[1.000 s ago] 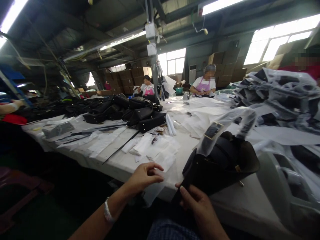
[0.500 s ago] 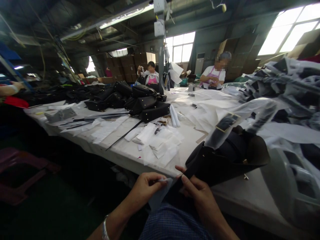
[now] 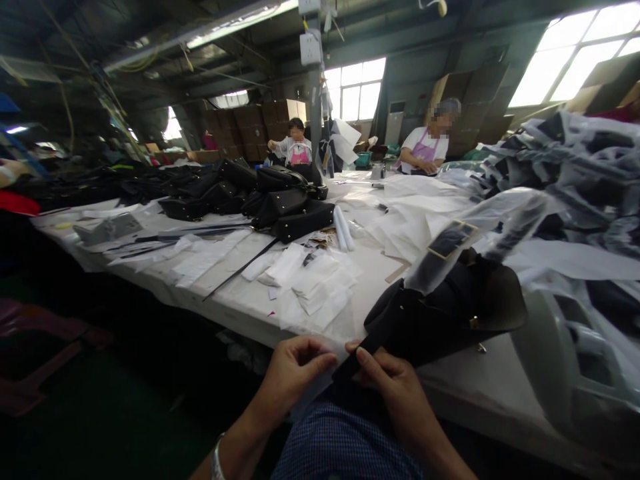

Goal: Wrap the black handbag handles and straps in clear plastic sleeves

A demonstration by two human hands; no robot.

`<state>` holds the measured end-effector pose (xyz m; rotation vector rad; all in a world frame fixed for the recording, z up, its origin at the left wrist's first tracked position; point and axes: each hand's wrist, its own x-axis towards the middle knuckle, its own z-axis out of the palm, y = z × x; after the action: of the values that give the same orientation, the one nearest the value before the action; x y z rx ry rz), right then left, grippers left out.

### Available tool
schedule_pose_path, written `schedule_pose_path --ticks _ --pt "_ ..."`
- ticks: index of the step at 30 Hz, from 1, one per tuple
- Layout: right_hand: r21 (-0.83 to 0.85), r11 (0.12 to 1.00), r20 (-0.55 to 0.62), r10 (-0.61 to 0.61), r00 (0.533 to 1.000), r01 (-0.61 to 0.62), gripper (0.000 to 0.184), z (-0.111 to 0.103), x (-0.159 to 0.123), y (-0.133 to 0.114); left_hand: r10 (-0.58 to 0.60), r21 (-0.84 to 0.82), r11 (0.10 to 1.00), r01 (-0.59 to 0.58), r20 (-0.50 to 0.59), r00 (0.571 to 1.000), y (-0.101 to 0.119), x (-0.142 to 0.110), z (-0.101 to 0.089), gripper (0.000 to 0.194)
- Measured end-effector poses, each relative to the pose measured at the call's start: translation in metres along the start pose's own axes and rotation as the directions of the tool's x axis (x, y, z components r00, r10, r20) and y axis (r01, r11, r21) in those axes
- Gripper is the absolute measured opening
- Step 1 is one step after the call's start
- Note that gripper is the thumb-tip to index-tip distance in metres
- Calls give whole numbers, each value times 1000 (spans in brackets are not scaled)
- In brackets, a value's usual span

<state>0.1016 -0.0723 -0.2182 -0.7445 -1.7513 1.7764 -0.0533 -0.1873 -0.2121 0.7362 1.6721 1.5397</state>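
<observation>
At the near table edge lies a black handbag [image 3: 430, 327] with gold hardware, tilted towards me. A clear plastic wrap [image 3: 425, 273] covers its handle and a gold buckle. My right hand [image 3: 393, 383] is closed, pinching a black strap [image 3: 357, 363] that runs from the bag down to my lap. Just left of it my left hand [image 3: 303, 367] pinches a thin, translucent white sheet [image 3: 333, 347] between thumb and fingers. Part of that sheet hangs below the hand, beside the strap. The strap's lower end is hard to make out against my blue checked clothing.
White sheets [image 3: 315, 287] lie ahead on the table [image 3: 240, 300]. Behind them is a heap of black bags [image 3: 280, 207]. Plastic-wrapped pieces [image 3: 575, 160] are piled at the right, above a grey machine-like object [image 3: 565, 353]. Two people work across the table. A reddish stool [image 3: 45, 347] stands at left.
My left hand has shifted slightly up, and the sheet in it now reaches towards my right hand. The whole view has turned a little to the right. My right hand keeps the strap.
</observation>
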Motion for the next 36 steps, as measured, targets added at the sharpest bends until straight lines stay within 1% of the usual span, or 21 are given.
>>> schedule_pose_path --ticks 5,11,15,19,25,28,31,33,36 --pt "7 1000 -28 4 1000 -3 50 2 0 5 -32 -89 996 27 -54 998 -3 -8 -10 31" --pt "37 998 -153 -52 987 58 43 15 3 5 -59 -40 998 56 -66 996 -6 -16 -12 30" --pt "14 996 -206 -85 975 90 45 19 4 2 -62 -59 997 59 -48 997 -5 -17 -11 27" --pt "8 995 -207 -100 973 104 44 20 4 0 -73 -85 994 69 -43 996 -3 -17 -9 27" --pt "15 998 -143 -61 988 64 43 19 4 1 -77 -135 988 69 -51 996 -4 -16 -8 25" --pt "12 999 -97 -35 995 36 42 16 6 2 -103 -154 983 97 -34 994 -5 -12 -3 26" --pt "-39 999 -77 -39 996 36 43 10 8 3 -139 -190 972 136 -7 990 -6 -5 8 30" --pt "-70 997 -88 -50 995 44 46 3 6 6 -143 -203 969 140 4 990 -4 3 17 32" --pt "-118 993 -146 -41 988 24 52 -10 0 9 -115 -164 979 121 41 992 5 16 32 30"
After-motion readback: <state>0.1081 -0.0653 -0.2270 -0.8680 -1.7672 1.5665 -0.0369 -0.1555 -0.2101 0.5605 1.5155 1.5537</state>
